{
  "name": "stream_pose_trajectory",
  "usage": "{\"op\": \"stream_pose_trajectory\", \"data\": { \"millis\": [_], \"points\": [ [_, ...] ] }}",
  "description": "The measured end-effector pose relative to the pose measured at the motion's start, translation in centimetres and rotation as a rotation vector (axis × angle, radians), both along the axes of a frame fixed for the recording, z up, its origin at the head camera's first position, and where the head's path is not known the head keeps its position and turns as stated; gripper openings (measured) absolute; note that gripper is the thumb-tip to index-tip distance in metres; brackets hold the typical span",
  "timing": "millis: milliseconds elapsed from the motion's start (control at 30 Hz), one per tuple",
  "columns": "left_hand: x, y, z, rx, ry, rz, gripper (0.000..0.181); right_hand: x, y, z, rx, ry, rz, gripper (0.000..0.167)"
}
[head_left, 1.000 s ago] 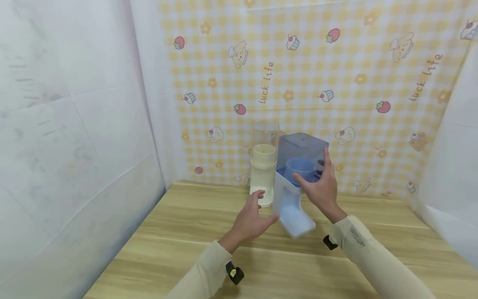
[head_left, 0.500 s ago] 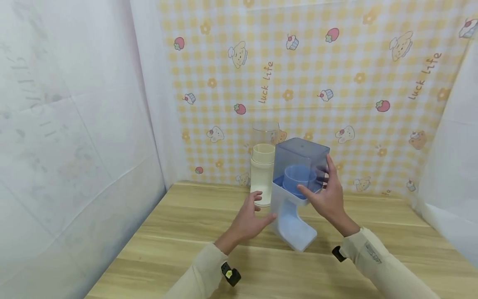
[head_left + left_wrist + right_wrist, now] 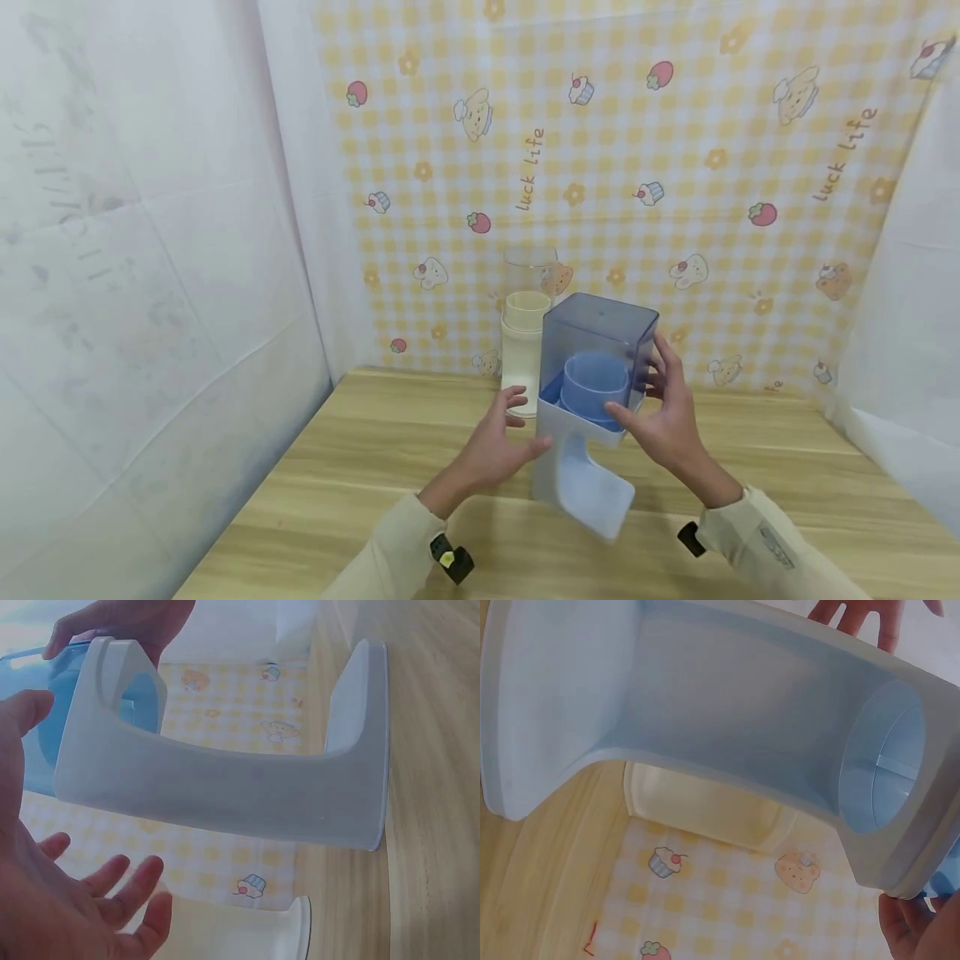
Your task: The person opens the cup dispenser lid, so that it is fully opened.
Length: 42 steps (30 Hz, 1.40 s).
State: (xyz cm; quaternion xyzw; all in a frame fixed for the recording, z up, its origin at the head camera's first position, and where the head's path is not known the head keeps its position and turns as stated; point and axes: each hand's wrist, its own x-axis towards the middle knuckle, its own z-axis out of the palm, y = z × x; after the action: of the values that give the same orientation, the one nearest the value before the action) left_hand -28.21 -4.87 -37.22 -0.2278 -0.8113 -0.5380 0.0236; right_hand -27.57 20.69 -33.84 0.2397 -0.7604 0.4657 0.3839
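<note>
A white cup dispenser (image 3: 553, 471) with a smoky-blue see-through cover (image 3: 600, 323) stands tilted in front of me. Through the cover shows a blue inner ring (image 3: 594, 390). My right hand (image 3: 671, 421) grips the dispenser's upper right side, thumb at the front and fingers partly hidden behind the cover. On the other side, my left hand (image 3: 487, 450) is held with its fingers spread and loosely bent, its thumb tip close to the white body; contact cannot be told. The left wrist view shows the dispenser's side and foot (image 3: 375, 750). Below the housing, the right wrist view shows a round opening (image 3: 885, 757).
Behind and to the left stands a cream cup dispenser (image 3: 521, 357) with a clear round cover (image 3: 529, 268). A wood-grain table (image 3: 360, 467) lies beneath, with a checked cloth (image 3: 570, 150) behind it and a white curtain (image 3: 187, 250) on the left.
The white dispenser has come nearer to me and slightly left, turning and tilting, with my right hand holding it. My left hand has shifted slightly left, staying beside it. The cream dispenser stands still.
</note>
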Motion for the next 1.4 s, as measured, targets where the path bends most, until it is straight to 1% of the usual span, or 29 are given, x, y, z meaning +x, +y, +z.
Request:
{"op": "stream_pose_trajectory", "data": {
  "millis": [67, 200, 367, 433, 567, 633, 767, 900, 1067, 1167, 1267, 1400],
  "points": [
    [0.2, 0.0, 0.0, -0.007, 0.000, -0.011, 0.085, -0.3, 0.4, -0.7, -0.008, 0.007, 0.028, 0.109],
    [0.5, 0.0, 0.0, -0.013, -0.002, -0.033, 0.090, 0.3, 0.6, -0.9, -0.008, 0.044, 0.098, 0.106],
    [0.7, -0.1, 0.1, 0.004, -0.002, -0.058, 0.097, 0.7, 1.0, -1.1, -0.003, 0.059, 0.206, 0.101],
    [0.8, 0.0, 0.2, 0.012, 0.000, -0.070, 0.098, 0.8, 1.0, -1.2, -0.011, 0.069, 0.263, 0.099],
    [1.2, 0.3, 0.3, 0.033, 0.009, -0.109, 0.100, 0.9, 1.0, -1.3, -0.035, 0.122, 0.386, 0.097],
    [1.4, 0.5, 0.3, 0.043, 0.015, -0.128, 0.101, 0.9, 0.9, -1.3, -0.044, 0.132, 0.427, 0.096],
    [1.7, 0.6, 0.3, 0.058, 0.046, -0.156, 0.104, 0.9, 0.8, -1.3, -0.047, 0.151, 0.450, 0.095],
    [1.6, 0.6, 0.2, 0.063, 0.089, -0.189, 0.105, 0.7, 0.9, -1.3, -0.050, 0.173, 0.467, 0.095],
    [1.3, 0.9, 0.1, 0.075, 0.117, -0.220, 0.104, 0.4, 1.0, -1.4, -0.082, 0.201, 0.536, 0.095],
    [1.2, 0.9, -0.2, 0.086, 0.107, -0.241, 0.103, 0.2, 0.9, -1.5, -0.097, 0.198, 0.580, 0.094],
    [1.1, 1.0, -0.5, 0.106, 0.104, -0.261, 0.104, 0.1, 0.8, -1.7, -0.098, 0.184, 0.597, 0.093],
    [1.1, 1.2, -0.7, 0.130, 0.088, -0.274, 0.105, -0.1, 0.8, -1.8, -0.098, 0.191, 0.610, 0.092]
  ]
}}
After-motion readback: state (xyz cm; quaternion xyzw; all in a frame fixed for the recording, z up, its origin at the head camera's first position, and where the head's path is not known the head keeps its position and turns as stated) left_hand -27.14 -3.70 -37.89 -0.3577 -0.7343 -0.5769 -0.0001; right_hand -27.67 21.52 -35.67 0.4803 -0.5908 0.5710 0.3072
